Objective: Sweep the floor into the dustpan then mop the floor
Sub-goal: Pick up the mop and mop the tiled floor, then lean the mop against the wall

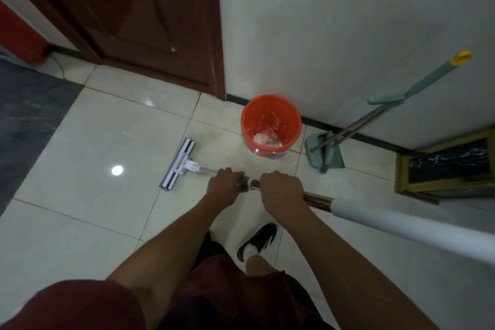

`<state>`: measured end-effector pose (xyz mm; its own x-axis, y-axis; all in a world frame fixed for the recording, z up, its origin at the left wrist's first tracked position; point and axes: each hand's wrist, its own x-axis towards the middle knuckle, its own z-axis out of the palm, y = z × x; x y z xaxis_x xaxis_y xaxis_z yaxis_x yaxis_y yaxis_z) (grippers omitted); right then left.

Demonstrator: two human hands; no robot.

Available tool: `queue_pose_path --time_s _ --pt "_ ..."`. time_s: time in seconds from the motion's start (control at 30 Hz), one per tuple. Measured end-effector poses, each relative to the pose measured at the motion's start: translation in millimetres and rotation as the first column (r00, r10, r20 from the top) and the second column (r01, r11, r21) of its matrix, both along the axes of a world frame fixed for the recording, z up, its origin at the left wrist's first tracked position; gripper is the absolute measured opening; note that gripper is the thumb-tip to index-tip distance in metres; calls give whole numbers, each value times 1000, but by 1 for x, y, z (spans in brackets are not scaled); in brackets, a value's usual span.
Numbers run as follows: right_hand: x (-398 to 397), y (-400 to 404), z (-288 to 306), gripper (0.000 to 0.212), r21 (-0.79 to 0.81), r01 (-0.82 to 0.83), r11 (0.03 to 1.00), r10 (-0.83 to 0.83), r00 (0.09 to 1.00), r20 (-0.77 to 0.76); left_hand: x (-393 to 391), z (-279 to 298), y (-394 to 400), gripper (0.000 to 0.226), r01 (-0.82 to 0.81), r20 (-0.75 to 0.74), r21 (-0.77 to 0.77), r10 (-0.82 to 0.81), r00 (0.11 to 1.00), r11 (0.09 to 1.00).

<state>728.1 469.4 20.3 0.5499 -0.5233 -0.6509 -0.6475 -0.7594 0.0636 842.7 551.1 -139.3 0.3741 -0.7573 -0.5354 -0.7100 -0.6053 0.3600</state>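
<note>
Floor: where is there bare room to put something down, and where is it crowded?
Bare tiles lie left of the mop head, between it and the dark mat, and in front of the door. Crowded: along the wall, where the bucket, dustpan and wooden frame stand.

no readable text, labels, brands or numbers on anything.

Mop head (pixel 177 165) flat on floor (pixel 80 222) left of bucket (pixel 271 126), dustpan (pixel 325 153) right of bucket against wall (pixel 348 21), door (pixel 128 13) behind left, both hands side by side on mop handle (pixel 401 222).
</note>
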Motion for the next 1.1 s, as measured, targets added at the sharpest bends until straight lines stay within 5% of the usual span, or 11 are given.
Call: queue_pose_path --time_s 0.2,0.43,0.73,1.1 --pt "5 -53 17 22 -73 -112 991 112 994 -6 -4 13 -51 41 -56 -21 -58 55 998 997" --pt "59 -101 21 16 -145 -290 946 287 957 -44 35 19 -87 29 -204 -271 -193 147 951 960" --pt "173 -175 50 14 -299 -477 826 486 872 -49 121 32 -150 24 -292 -142 -334 258 956 896" --pt "293 -224 84 11 -380 -705 598 754 657 -32 203 59 -197 24 -527 -153 -404 513 845 747"
